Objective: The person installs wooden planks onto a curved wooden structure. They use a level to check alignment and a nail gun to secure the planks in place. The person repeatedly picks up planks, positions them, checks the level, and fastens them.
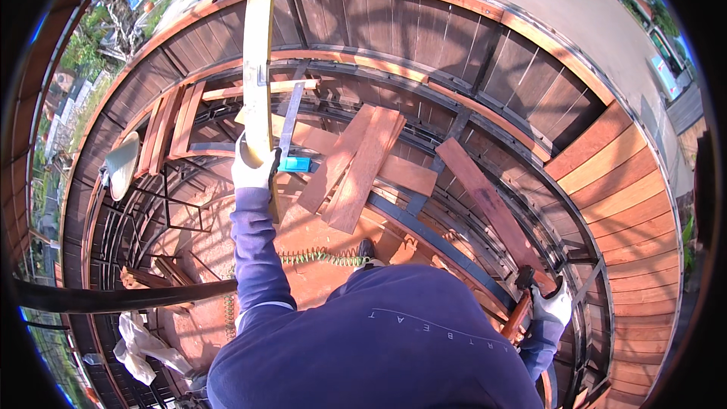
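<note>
My left hand (pixel 254 165), in a white work glove, is closed around the lower part of a long yellow spirit level (pixel 259 34), which points away from me. Just right of that hand lies a metal square with a turquoise handle (pixel 294 164). At the right, my gloved right hand (pixel 551 306) grips the near end of a reddish wooden plank (pixel 488 201) that slants across the metal frame. Beside this hand is a dark-ended tool (pixel 524 277), partly hidden, its kind unclear. Several loose boards (pixel 367 170) lie crossed in front of me.
A curved bench frame (pixel 379 60) rings me, with boards fixed along its right side (pixel 632 204). A green coiled hose (pixel 322 257) runs over the reddish floor. At the left are a dark curved rail (pixel 129 299), offcuts (pixel 148 279), a white cloth (pixel 140 348) and a pale seat (pixel 121 164).
</note>
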The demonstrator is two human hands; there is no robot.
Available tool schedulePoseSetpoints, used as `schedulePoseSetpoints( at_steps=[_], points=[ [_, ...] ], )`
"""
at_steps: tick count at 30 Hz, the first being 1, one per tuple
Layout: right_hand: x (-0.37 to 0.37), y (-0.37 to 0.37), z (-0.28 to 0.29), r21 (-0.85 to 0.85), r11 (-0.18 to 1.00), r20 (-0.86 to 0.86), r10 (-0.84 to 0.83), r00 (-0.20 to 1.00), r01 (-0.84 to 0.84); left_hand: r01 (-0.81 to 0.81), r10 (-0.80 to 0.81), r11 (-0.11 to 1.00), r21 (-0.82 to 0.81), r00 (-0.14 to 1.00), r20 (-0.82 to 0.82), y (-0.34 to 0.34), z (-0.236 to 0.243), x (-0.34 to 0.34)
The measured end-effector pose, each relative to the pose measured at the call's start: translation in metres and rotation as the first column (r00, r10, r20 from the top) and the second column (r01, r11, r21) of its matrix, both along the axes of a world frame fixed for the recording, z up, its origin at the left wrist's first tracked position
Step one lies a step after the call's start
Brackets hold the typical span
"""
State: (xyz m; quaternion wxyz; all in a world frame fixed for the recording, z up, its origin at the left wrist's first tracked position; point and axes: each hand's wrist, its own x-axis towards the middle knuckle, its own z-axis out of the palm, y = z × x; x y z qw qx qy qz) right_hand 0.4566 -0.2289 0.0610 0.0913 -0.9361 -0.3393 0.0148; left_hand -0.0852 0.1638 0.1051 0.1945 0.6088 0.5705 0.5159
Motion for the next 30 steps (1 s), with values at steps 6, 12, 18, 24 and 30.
schedulePoseSetpoints(
  at_steps=[6,12,18,24,30],
  points=[
    [-0.102,0.127,0.034,0.166,0.974,-0.147,0.181,0.972,-0.156,0.041,-0.034,0.993,-0.11,0.997,0.063,0.036,-0.056,-0.074],
    [-0.2,0.205,0.002,0.056,0.889,-0.352,0.444,0.824,-0.455,0.056,-0.057,0.998,-0.025,0.997,-0.046,0.11,-0.084,-0.108],
    [-0.267,0.229,-0.027,0.221,0.82,-0.433,0.567,0.7,-0.527,0.155,-0.155,0.988,-0.002,0.987,-0.034,0.201,-0.068,-0.102],
    [-0.28,0.228,-0.035,0.219,0.852,-0.489,0.517,0.702,-0.475,0.2,-0.202,0.979,-0.03,0.978,-0.046,0.268,-0.079,-0.091],
    [-0.283,0.221,-0.037,0.247,0.885,-0.526,0.464,0.713,-0.393,0.227,-0.23,0.973,-0.04,0.971,-0.063,0.306,-0.133,-0.087]
  ],
)
